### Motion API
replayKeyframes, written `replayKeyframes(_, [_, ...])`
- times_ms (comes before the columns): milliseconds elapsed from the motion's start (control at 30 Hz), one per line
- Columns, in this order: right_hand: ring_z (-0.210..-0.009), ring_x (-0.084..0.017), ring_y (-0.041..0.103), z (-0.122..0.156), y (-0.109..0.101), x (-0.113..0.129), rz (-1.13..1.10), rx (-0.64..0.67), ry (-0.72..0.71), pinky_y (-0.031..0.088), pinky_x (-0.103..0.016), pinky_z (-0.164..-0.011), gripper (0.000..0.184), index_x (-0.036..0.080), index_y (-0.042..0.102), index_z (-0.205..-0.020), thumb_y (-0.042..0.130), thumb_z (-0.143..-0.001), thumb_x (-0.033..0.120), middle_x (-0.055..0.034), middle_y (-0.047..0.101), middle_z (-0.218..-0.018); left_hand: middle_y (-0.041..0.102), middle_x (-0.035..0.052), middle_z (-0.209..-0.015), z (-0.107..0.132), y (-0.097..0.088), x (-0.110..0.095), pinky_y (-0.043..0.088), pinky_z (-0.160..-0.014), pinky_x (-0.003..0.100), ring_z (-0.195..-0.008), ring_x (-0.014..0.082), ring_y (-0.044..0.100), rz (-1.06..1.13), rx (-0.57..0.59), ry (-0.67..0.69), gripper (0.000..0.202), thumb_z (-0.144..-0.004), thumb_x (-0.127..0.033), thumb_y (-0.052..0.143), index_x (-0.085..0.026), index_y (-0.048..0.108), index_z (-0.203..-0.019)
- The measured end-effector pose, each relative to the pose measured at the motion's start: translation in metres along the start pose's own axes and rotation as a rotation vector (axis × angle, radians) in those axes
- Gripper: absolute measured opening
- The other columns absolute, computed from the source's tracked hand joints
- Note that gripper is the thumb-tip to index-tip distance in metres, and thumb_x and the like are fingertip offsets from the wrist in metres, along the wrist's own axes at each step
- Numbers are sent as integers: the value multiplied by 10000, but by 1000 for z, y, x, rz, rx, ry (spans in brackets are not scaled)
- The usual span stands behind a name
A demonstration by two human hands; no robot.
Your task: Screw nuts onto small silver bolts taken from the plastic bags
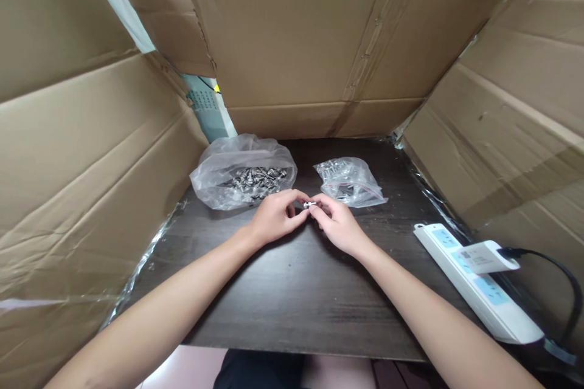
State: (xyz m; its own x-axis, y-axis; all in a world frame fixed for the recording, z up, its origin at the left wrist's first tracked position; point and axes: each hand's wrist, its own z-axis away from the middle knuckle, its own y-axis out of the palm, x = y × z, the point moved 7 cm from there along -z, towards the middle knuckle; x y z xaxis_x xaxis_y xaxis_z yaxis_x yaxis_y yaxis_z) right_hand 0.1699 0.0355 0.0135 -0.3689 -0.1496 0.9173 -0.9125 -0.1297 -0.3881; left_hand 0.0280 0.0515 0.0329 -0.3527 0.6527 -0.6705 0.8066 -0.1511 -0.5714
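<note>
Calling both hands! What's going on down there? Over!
Left hand and right hand: fingertips together on metal part. Part held over table. Big bag and small bag beyond hands, neither between them. Over.

Two hands (pixel 278 216) (pixel 340 228), two plastic bags (pixel 207 179) (pixel 365 185), one power strip (pixel 460 270), apparently one metal fitting (pixel 309 204).

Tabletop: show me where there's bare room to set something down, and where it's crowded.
Widest bare tabletop: between the left forearm and right forearm, in front of the hands. A smaller patch lies between the small bag and power strip. Crowded: toward the back, where the large bag, left hand, right hand and small bag sit close together.
</note>
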Motion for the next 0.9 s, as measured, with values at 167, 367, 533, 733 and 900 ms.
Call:
replayKeyframes(167, [-597,-139,499,0,0,2,0,5,6,397,-270,-577,195,201,643,-940,537,-930,364,23,551,-672,736,16,-898,0,0,-1,480,-582,209,-583,82,615,-7,3,13,136,-890,-212,665,-174,702,-1015])
replayKeyframes(367, [-595,-143,501,0,-1,3,-23,6,9,403,-276,-579,186,203,639,-953,542,-919,357,25,542,-667,725,17,-914,1,0,-2,476,-588,213,-596,83,611,-27,-3,22,140,-899,-212,660,-179,694,-1030])
replayKeyframes(533, [-591,-140,501,0,0,2,-29,6,9,401,-271,-569,193,201,645,-966,550,-921,363,26,544,-665,728,16,-922,1,0,-2,476,-595,210,-599,79,611,-32,-4,24,144,-897,-211,665,-179,692,-1035])
replayKeyframes(733, [-579,-134,492,0,0,1,-29,7,2,391,-265,-556,202,196,645,-968,544,-920,363,30,540,-658,731,13,-923,0,0,-2,475,-585,204,-592,74,612,-23,6,18,142,-899,-208,661,-176,691,-1034])
replayKeyframes(900, [-578,-132,489,0,0,0,-24,5,-6,390,-263,-557,196,198,648,-969,545,-919,357,33,531,-656,731,7,-923,0,0,-1,472,-589,205,-596,75,607,-23,2,7,140,-902,-211,666,-185,690,-1038])
